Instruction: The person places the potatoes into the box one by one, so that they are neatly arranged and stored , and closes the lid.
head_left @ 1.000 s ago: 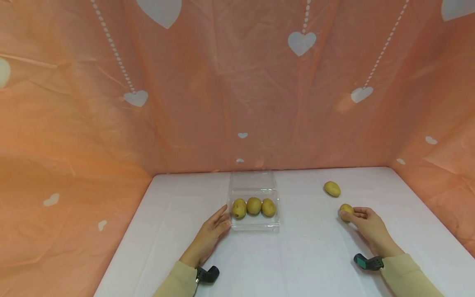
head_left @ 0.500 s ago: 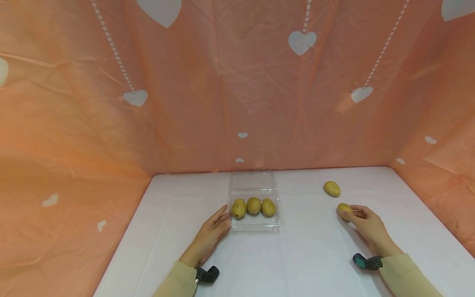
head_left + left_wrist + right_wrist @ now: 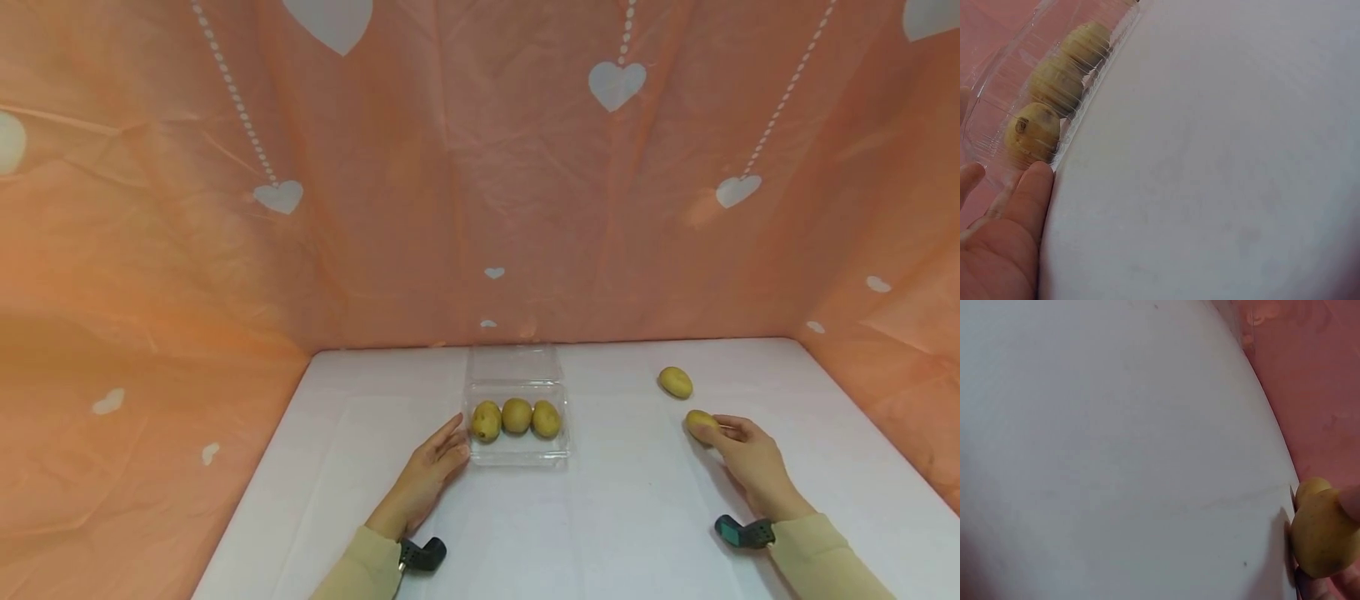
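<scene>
My left hand (image 3: pixel 429 477) rests with fairly straight fingers against the left side of a clear plastic clamshell box (image 3: pixel 521 458). Its lid (image 3: pixel 514 364) is folded back. Inside, three yellow-brown potatoes stand in a row: a left one (image 3: pixel 486 422) with a dark spot, a middle one (image 3: pixel 517 416) and a right one (image 3: pixel 546 419). Off to the right, my right hand (image 3: pixel 752 465) pinches another potato (image 3: pixel 700 424) between thumb and fingers, at or just over the tabletop. In the right wrist view this potato (image 3: pixel 1322 537) partly covers one more behind it.
One loose potato (image 3: pixel 676 382) lies on the white table (image 3: pixel 600 533), just beyond the right hand. An orange cloth with white hearts (image 3: pixel 525 208) hangs along the back and sides. A black wrist camera (image 3: pixel 422 554) sits on the left wrist.
The potato in the right hand's fingers looks turned, now showing a longer side. The left hand and the box keep their places; the head view has shifted slightly.
</scene>
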`<state>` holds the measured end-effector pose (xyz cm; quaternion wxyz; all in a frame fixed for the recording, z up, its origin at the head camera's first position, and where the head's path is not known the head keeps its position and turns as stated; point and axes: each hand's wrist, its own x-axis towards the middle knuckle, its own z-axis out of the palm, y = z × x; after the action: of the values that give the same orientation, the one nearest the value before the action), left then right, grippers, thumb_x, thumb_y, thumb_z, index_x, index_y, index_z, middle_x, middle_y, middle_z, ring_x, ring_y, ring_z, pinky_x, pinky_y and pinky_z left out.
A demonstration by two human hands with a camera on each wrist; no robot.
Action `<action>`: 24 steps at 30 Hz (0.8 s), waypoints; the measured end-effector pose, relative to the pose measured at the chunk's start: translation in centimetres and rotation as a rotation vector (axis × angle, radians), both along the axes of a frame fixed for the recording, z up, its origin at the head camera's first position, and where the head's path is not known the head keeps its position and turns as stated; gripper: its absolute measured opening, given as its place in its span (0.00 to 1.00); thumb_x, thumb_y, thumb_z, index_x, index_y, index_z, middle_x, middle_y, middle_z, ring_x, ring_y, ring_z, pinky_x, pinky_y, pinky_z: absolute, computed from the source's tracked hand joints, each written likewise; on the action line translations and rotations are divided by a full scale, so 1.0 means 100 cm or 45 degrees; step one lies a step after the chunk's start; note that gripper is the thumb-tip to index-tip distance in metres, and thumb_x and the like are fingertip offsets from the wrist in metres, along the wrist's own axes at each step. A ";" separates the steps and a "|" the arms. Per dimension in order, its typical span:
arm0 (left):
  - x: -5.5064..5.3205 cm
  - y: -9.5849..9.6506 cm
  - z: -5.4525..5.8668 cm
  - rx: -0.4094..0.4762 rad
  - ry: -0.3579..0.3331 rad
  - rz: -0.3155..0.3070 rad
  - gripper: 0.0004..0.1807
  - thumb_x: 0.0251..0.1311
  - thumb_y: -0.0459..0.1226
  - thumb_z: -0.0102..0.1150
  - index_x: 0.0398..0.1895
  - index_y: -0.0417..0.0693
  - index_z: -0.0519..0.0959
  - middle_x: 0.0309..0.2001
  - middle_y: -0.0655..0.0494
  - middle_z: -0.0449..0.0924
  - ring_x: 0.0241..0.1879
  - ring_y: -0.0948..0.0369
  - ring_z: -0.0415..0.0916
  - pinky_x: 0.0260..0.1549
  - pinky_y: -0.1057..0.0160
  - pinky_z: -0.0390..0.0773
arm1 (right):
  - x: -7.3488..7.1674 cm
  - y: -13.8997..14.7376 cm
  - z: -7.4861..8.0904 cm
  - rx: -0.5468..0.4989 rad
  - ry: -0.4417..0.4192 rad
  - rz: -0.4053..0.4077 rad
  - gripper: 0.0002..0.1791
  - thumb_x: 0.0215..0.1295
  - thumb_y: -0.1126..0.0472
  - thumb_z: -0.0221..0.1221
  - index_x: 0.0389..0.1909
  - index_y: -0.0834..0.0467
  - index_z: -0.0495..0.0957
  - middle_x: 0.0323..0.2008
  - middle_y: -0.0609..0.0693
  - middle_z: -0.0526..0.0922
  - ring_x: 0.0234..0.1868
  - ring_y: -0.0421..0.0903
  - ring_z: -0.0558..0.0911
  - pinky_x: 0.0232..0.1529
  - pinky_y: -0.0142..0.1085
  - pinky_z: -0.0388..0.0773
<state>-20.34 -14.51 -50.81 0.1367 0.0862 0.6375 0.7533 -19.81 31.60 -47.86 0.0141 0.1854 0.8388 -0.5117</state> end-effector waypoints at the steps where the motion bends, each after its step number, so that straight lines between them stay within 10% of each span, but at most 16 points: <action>1: 0.000 0.000 0.000 0.001 -0.002 -0.001 0.36 0.68 0.36 0.55 0.76 0.47 0.52 0.71 0.33 0.54 0.70 0.47 0.52 0.65 0.58 0.61 | 0.000 0.000 0.000 -0.003 -0.006 0.000 0.48 0.56 0.33 0.61 0.66 0.63 0.61 0.51 0.55 0.72 0.46 0.45 0.69 0.35 0.29 0.75; 13: -0.001 0.001 -0.002 0.008 0.010 -0.011 0.36 0.68 0.36 0.55 0.76 0.46 0.52 0.71 0.33 0.53 0.71 0.46 0.51 0.65 0.58 0.61 | -0.002 0.004 0.009 -0.055 -0.007 -0.002 0.46 0.62 0.33 0.55 0.67 0.65 0.60 0.60 0.62 0.68 0.51 0.51 0.69 0.36 0.31 0.73; 20: -0.001 0.001 0.000 0.000 0.012 0.003 0.37 0.68 0.36 0.56 0.76 0.45 0.52 0.70 0.33 0.54 0.70 0.47 0.52 0.65 0.59 0.62 | -0.003 -0.009 0.024 -0.107 0.210 0.122 0.38 0.64 0.40 0.59 0.63 0.65 0.64 0.43 0.43 0.80 0.39 0.38 0.82 0.38 0.31 0.81; 24: -0.002 0.000 -0.001 -0.007 0.009 0.014 0.36 0.68 0.36 0.56 0.76 0.46 0.53 0.71 0.34 0.55 0.71 0.48 0.51 0.66 0.58 0.60 | -0.007 -0.027 0.035 -0.114 0.281 0.218 0.36 0.66 0.43 0.59 0.63 0.65 0.64 0.46 0.47 0.79 0.41 0.41 0.83 0.41 0.32 0.82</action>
<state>-20.54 -14.50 -50.88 0.1307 0.0850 0.6405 0.7520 -20.50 28.92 -44.40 -0.0263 0.0551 0.8243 -0.5629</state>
